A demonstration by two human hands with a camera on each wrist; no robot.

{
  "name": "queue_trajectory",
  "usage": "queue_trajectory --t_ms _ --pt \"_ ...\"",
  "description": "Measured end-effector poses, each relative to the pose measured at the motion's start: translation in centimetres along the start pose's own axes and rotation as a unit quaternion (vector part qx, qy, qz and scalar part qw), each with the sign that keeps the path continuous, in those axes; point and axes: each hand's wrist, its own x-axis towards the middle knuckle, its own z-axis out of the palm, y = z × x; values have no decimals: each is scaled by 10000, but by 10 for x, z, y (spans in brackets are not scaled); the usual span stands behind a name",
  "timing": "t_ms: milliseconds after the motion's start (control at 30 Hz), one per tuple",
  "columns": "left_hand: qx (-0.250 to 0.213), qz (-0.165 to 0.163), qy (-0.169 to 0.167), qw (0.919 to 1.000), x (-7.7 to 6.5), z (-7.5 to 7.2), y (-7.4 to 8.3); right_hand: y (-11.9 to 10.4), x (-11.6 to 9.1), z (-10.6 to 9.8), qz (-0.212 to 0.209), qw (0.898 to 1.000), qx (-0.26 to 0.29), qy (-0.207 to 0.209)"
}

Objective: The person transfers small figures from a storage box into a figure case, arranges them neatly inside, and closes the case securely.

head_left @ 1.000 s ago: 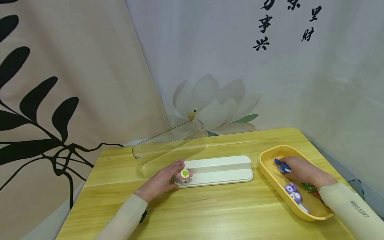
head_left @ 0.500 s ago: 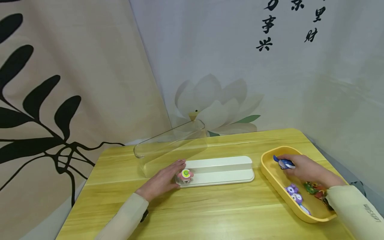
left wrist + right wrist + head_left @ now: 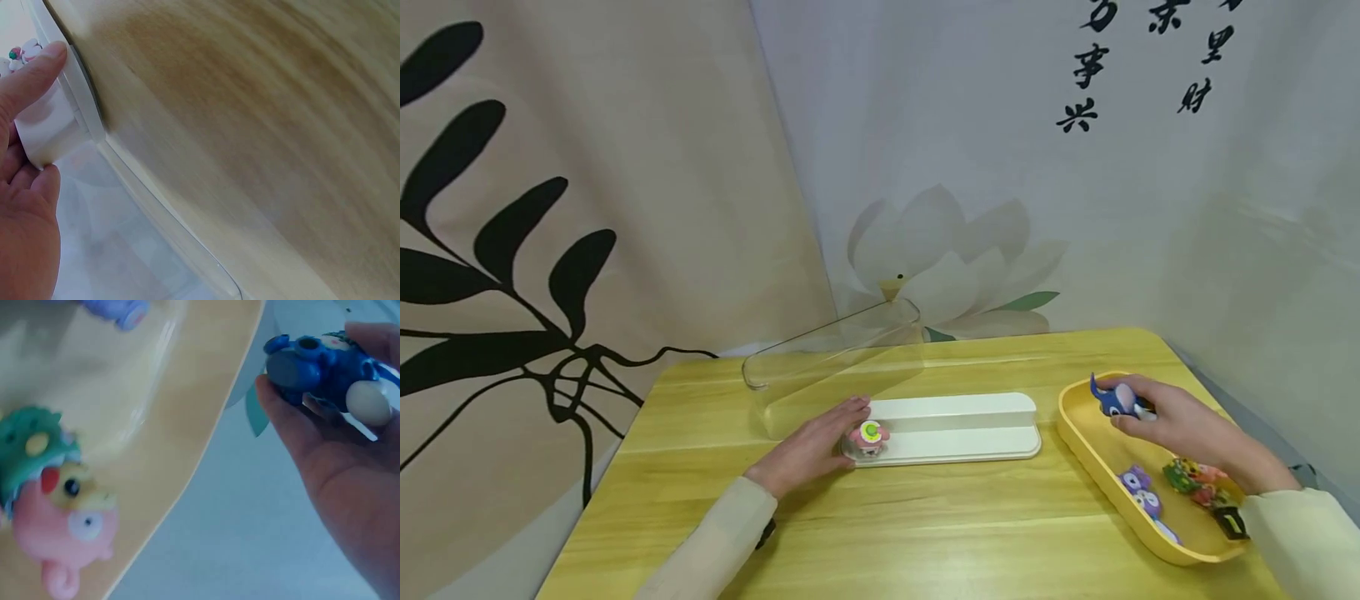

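Note:
My left hand (image 3: pixel 808 450) grips the left end of a white stepped display base (image 3: pixel 958 450), its thumb over the front edge and its fingers at the back in the left wrist view. A small pink figurine with a yellow-green top (image 3: pixel 869 437) stands on the base's lower step, beside those fingers. At the right, my right hand (image 3: pixel 1198 433) pinches a blue figurine (image 3: pixel 1117 402) between thumb and fingers, above the far end of a yellow tray (image 3: pixel 1105 442). In the right wrist view the blue figurine (image 3: pixel 312 365) lies tilted, with a white round part near the palm.
Inside the tray lie a purple figurine (image 3: pixel 1142 493), a green one (image 3: pixel 1182 475) and a pink one (image 3: pixel 69 525). A transparent cover (image 3: pixel 850 354) stands on the wooden table (image 3: pixel 880 533) behind the base. Printed fabric (image 3: pixel 970 150) hangs beyond the table's back edge.
The right hand has lifted the blue figurine up from the tray. The left hand keeps its grip on the base. The whole head view has shifted slightly.

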Motion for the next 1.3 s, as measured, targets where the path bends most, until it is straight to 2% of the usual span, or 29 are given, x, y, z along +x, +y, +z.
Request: queue_trajectory --t_ms 200,467,633,833,1300 --pt "-24 32 2 10000 0 0 0 -15 -3 5 -350 9988 -28 340" --pt "-80 -50 11 10000 0 0 0 -41 1 13 -345 9960 710 420" --pt "-72 -51 -2 10000 1 -1 1 -52 5 20 -541 9904 1188 463" --pt "-15 -2 38 10000 2 -1 1 -68 11 29 -768 9850 1469 468" --pt "-116 -65 -3 9999 -1 -1 0 -90 40 75 -963 9687 2275 260"
